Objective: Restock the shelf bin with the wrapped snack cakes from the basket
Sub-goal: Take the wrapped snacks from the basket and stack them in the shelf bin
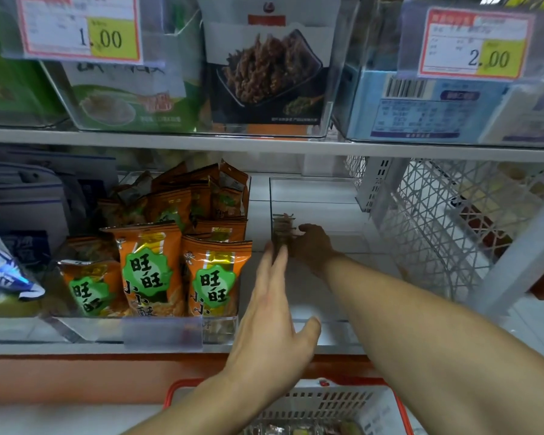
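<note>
A clear shelf bin (311, 189) stands on the lower shelf, right of the orange snack packs. Inside it, upright against the left wall, are a few brown wrapped snack cakes (282, 228). My right hand (313, 246) reaches deep into the bin, fingers curled round the cakes from the right. My left hand (272, 312) is stretched out flat, fingers straight, its fingertips against the bin's left wall by the cakes. A white basket with a red rim (324, 400) sits below at the frame's bottom, with several wrapped cakes (299, 431) barely showing in it.
Orange snack packs (157, 265) fill the bin to the left. A white mesh basket (446, 221) stands to the right on the same shelf. The upper shelf (264, 144) hangs low overhead with clear bins and price tags. An orange shelf front (76, 375) runs below.
</note>
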Demonstrator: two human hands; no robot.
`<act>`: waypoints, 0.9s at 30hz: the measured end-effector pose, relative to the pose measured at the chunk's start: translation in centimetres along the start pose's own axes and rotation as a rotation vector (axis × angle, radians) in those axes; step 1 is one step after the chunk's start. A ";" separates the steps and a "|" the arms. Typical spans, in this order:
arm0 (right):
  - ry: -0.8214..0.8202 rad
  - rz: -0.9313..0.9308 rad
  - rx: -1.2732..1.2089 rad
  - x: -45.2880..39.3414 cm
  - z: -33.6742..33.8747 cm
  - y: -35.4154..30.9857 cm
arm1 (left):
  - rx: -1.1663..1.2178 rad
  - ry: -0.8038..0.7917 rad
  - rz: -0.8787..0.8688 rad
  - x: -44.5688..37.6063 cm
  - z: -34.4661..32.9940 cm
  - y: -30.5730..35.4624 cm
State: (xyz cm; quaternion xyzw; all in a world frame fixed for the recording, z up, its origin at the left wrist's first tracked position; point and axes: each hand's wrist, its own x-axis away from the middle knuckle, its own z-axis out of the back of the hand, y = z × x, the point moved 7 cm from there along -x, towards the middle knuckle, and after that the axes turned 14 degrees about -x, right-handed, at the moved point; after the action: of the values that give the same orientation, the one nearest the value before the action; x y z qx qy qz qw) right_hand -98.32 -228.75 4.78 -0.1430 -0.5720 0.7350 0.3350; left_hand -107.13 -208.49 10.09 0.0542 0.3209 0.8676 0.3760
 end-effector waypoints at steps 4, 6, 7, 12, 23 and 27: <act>-0.095 0.020 0.066 0.0 -0.8 -0.9 | 0.000 -0.030 -0.011 0.1 0.1 0.1; -0.130 -0.007 0.032 0.0 -0.5 -1.0 | 0.004 -0.042 -0.002 0.2 0.3 0.2; -0.153 -0.020 0.034 -0.1 -0.5 -0.9 | 0.006 -0.047 0.001 0.2 0.4 0.2; -0.109 -0.066 -0.027 -0.6 -0.1 0.2 | 0.029 -0.050 0.017 0.4 0.5 0.0; 0.273 0.252 -0.120 4.9 4.2 -6.4 | 0.007 0.046 -0.032 2.6 2.2 1.0; 0.473 0.895 -0.533 17.6 6.0 -10.6 | 0.257 0.141 0.074 5.2 2.9 0.7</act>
State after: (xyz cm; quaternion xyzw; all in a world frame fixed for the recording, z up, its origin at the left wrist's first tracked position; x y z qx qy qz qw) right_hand -111.31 -220.41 19.59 -0.6115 -0.5308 0.5835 0.0621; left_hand -110.32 -203.78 12.06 0.0526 0.4525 0.8343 0.3105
